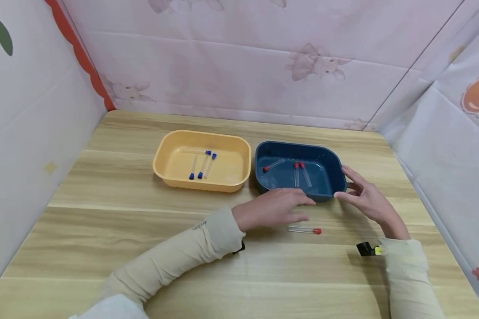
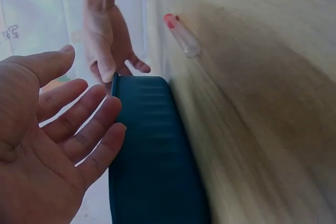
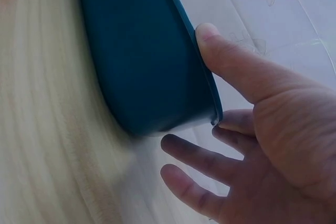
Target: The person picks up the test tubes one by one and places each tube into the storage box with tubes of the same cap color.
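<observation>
My left hand [image 1: 277,207] hovers by the front wall of a dark blue plastic basin [image 1: 291,145], fingers loosely extended and holding nothing. In the left wrist view its palm shows bare. With thumb and fingers my right hand [image 1: 367,201] holds the basin's right end; the thumb [image 3: 209,38] lies on the rim and the lower fingers spread free. Three clear test tubes [image 1: 296,175] with red caps lie inside the basin. Another red-capped test tube [image 1: 303,230] lies on the table in front, below the left fingertips and apart from them.
A yellow plastic basin [image 1: 175,185] stands left of the blue one, with several blue-capped test tubes [image 1: 210,166] in it. Both stand on a wood-grain table [image 1: 104,230]. Printed cloth walls [image 1: 239,75] close off the back and both sides.
</observation>
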A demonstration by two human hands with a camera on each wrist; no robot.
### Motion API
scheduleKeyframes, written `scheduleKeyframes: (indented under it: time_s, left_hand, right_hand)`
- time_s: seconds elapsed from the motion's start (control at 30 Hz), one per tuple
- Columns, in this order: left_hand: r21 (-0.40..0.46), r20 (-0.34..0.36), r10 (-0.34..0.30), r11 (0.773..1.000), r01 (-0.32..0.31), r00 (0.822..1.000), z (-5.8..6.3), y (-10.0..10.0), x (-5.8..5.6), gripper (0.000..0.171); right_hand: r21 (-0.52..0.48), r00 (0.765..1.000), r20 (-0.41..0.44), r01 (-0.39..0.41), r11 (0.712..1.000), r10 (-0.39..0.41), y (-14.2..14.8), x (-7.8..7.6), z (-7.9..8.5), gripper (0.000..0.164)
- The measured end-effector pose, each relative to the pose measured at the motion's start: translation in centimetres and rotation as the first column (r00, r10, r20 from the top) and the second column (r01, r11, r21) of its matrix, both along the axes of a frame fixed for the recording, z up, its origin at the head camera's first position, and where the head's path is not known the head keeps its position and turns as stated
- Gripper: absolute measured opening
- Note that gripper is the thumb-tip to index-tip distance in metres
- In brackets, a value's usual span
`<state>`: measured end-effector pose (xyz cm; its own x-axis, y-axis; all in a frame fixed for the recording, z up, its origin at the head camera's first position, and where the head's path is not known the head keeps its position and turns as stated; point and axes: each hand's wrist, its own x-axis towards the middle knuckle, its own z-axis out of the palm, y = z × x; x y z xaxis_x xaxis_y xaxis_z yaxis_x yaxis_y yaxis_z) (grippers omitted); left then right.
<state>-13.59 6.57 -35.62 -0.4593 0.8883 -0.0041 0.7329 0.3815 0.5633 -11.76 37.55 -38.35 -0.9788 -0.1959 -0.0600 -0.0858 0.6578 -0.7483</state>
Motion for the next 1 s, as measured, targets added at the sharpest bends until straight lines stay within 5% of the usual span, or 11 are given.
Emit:
scheduleKeyframes:
  time_s: [0.6,1.0]
  left_hand:
    - [-0.084,0.043,-0.008,0.996,0.011,0.999,-2.0,0.6,0.6,0.045]
    - [-0.104,0.010,0.006,0.995,-0.005,1.000,-2.9,0.9,0.5,0.045]
  right_hand:
    - [0.035,1.000,0.021,0.007,0.999,-0.008,0.1,0.0,0.3,0.085]
    - [0.013,1.000,0.009,0.003,1.000,-0.003,0.0,-0.2,0.3,0.084]
